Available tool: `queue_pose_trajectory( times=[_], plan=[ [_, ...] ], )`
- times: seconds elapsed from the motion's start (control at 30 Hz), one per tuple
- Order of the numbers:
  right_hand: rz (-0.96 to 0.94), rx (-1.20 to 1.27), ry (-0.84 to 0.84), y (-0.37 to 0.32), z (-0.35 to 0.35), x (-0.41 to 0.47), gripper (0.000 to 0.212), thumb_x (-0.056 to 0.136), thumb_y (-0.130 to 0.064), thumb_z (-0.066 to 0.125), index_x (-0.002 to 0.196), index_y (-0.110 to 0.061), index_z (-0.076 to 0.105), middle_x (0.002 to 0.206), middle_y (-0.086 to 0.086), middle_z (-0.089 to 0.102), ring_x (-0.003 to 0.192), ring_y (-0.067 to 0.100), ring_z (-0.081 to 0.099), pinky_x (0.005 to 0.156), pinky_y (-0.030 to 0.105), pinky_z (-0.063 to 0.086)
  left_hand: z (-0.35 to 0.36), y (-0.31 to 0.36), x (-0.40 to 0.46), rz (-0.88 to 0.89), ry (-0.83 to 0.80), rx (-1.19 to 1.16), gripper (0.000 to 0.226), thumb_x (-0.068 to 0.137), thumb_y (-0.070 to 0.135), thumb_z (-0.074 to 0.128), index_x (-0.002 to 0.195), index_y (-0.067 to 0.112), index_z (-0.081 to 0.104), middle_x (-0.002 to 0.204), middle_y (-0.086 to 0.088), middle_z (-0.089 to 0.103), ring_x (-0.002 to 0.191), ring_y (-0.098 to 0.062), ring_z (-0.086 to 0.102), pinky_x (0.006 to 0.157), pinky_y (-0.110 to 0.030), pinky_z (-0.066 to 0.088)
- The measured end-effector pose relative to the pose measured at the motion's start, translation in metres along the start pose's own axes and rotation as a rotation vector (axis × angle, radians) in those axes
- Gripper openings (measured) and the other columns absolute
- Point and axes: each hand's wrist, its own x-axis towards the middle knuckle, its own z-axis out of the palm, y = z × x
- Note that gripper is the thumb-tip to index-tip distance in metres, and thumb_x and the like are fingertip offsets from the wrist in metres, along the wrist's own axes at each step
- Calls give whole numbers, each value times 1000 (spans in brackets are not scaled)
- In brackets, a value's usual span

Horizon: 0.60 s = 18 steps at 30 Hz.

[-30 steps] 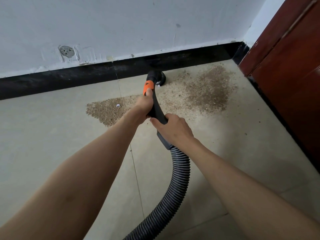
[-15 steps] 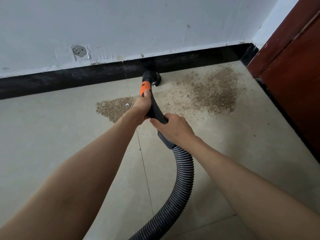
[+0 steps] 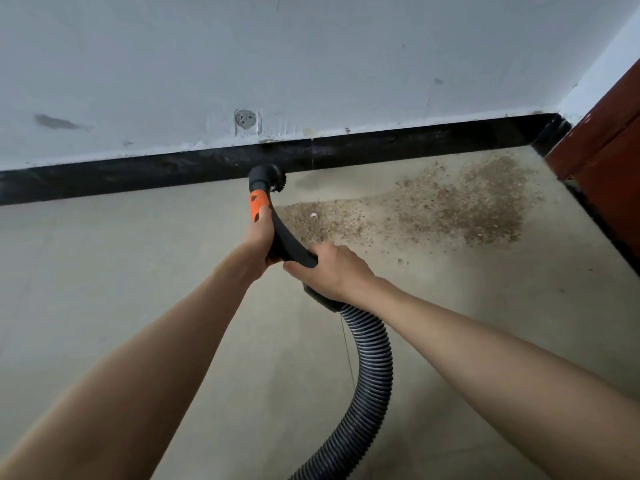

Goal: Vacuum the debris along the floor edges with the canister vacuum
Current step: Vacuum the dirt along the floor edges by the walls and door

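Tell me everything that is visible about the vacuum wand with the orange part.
The vacuum wand is a curved black tube, plastic by its look, with an orange band near the front. Its round brush head is at the black baseboard. Behind, it joins a ribbed grey hose. The left hand grips it below the band, the right hand grips the rear.
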Motion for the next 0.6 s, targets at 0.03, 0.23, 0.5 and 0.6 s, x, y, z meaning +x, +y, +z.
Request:
queue_pose_trajectory(
  times=[0.03,0.23,0.5,0.6],
  plan=[
    [-3,-17,-18,-4,5,-1,39,89,-59,52,81,-21,52,89,4,67,82,25,64,67,34,48,-11,-2,-2,-8,-5,5,62,97,54,36,137,6,34,92,-6,51,93,-26,52,80,-39,45],
    [-20,-68,-84,-28,31,-5,38,89,-60,52,83,-22,53,94,5,67,87,27,63,70,33,46,-52,-14,-10,-46,64,-11,53,99,46,37,133,5,36,88,-7,49,76,-21,53,78,-36,44],
    [29,-131,-119,-38,43,-14,43,89,-61,49,95,-19,57,94,4,65,86,27,60,69,32,43,-61,-25,-14,-87,70,6,62,98,53,30,138,5,32,87,-5,48,87,-23,52,81,-35,42],
    [50,-116,-116,-33,39,-20,44,90,-61,49,96,-18,57,99,6,66,92,28,63,71,33,46,-58,-24,-16,-125,20,68,64,98,57,28,134,4,35,95,-8,53,95,-26,53,81,-36,45]
  ],
)
